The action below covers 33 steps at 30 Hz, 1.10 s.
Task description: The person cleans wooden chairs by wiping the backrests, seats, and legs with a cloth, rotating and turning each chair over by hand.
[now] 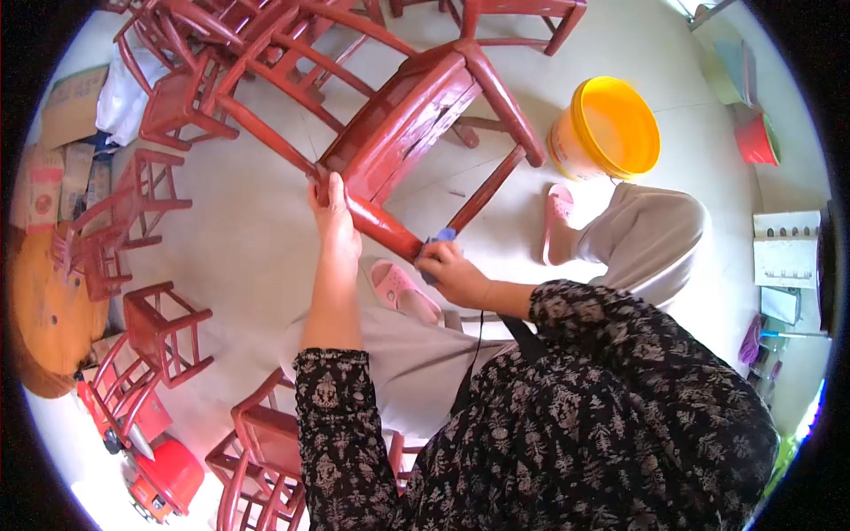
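Observation:
A red wooden chair (398, 115) is tilted on its side in front of me. My left hand (335, 217) grips its frame where the seat corner meets a leg, the thumb lying along the wood. Around the end of that leg, my right hand (453, 273) is closed on a blue-grey cloth (434, 248), which touches the red wood. Part of the cloth is hidden under my fingers.
A yellow bucket (611, 128) stands on the floor to the right of the chair. More red chairs (186, 102) are piled at the upper left. Small red stools (164, 332) stand at the left, near a round wooden board (55, 310).

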Each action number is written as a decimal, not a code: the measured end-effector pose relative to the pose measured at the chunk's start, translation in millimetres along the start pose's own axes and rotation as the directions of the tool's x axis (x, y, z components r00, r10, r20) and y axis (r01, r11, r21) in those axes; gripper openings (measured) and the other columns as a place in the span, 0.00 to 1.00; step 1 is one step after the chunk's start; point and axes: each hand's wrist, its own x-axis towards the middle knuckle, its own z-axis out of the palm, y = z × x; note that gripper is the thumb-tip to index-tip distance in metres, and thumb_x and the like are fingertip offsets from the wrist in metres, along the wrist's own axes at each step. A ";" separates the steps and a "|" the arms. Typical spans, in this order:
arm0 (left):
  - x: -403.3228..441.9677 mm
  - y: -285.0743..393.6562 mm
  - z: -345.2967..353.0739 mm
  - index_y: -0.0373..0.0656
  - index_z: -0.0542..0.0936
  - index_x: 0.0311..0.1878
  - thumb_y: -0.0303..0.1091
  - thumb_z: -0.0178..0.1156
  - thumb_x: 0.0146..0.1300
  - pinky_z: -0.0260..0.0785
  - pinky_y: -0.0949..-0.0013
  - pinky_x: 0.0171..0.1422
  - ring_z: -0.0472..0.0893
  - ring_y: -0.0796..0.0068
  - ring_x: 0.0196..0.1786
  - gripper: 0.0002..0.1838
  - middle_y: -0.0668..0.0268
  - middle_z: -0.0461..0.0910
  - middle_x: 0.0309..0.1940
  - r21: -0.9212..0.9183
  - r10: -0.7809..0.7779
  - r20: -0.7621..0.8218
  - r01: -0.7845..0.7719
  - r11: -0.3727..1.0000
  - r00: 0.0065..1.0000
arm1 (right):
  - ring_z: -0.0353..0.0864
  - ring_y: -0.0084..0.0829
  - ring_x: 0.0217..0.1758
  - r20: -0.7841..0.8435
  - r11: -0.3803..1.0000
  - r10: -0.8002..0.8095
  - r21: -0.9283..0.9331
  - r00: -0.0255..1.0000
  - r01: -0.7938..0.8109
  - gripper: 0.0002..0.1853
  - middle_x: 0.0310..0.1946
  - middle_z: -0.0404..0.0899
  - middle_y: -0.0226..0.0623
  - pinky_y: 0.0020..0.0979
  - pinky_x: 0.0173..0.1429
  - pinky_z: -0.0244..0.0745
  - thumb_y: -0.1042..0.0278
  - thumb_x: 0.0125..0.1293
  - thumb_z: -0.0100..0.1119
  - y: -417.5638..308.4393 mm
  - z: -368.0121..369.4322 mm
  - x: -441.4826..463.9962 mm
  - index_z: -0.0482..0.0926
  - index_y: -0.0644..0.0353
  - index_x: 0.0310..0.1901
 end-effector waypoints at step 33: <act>-19.0 41.7 47.6 0.55 0.73 0.58 0.62 0.58 0.54 0.70 0.51 0.47 0.73 0.62 0.55 0.32 0.66 0.76 0.50 0.927 0.304 0.331 -0.247 -0.282 0.893 | 0.66 0.54 0.53 -0.687 0.732 0.614 0.310 0.389 -0.607 0.19 0.52 0.64 0.54 0.44 0.57 0.63 0.74 0.57 0.55 99.2 -106.4 44.4 0.67 0.65 0.51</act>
